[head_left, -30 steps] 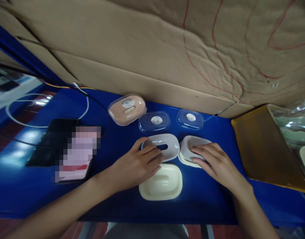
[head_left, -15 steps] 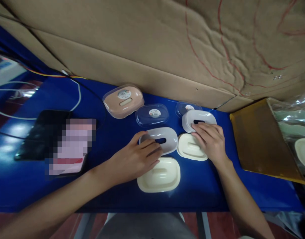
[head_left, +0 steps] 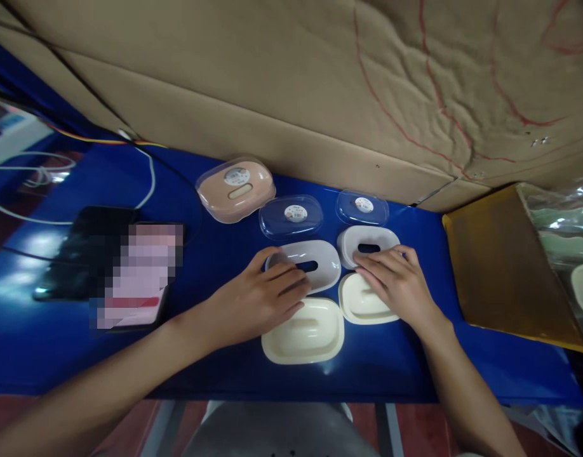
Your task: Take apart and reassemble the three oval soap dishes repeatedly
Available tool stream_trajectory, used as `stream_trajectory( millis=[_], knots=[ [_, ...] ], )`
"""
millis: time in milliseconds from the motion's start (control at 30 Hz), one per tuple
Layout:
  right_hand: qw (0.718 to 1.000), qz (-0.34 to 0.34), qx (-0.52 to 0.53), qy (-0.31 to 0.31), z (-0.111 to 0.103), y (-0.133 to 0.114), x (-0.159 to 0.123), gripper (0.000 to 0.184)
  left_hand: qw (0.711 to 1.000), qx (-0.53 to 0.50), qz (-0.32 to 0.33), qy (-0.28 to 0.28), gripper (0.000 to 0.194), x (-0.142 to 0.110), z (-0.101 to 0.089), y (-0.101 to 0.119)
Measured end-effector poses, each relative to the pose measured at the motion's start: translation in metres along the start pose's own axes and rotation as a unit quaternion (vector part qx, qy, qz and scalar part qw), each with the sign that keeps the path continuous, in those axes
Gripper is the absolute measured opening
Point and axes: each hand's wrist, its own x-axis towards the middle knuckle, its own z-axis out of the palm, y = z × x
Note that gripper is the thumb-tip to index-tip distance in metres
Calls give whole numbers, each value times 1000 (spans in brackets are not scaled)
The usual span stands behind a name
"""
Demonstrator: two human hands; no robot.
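My left hand grips the left end of a pale grey-white oval soap dish tray with a dark slot in its middle. Thumb and fingers are closed over its rim. Below it lies a cream soap dish piece with a raised bar. On the right, my right hand has its fingers closed on the near edge of a second grey-white slotted tray. Under that hand lies another cream piece, partly covered. Two clear lids with round stickers, the other clear lid farther right, lie behind the trays.
A peach soap box under a clear cover stands at the back left. On the left are a phone with a blurred screen, a black device and white cables. An open cardboard box holds wrapped items at right; cardboard walls the back.
My right hand has drawn the right grey-white tray toward me and slightly left. The cream piece by it has shifted nearer too. My left hand stays on its tray.
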Motion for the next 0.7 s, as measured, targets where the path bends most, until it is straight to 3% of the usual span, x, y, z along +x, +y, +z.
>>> stream_trajectory(
  millis=[167, 300, 400, 600, 700],
  knots=[
    [999, -23, 20, -17, -9, -2, -3, 20, 999, 1, -27, 35, 20, -1, -7, -7],
    [999, -30, 21, -3, -12, -1, -5, 16, 973, 60, -201, 99, 28, -3, -15, -21],
    [999, -33, 27, 2, -10, 2, -7, 15, 937, 99, -322, 90, 39, -1, -20, -35],
    [998, -50, 40, 1, -2, 7, -9, 16, 924, 73, -372, 58, 54, 11, -17, -73],
    [998, -50, 42, 9, -2, 4, -9, 17, 902, 75, -423, 37, 63, 13, -10, -88]
  ],
)
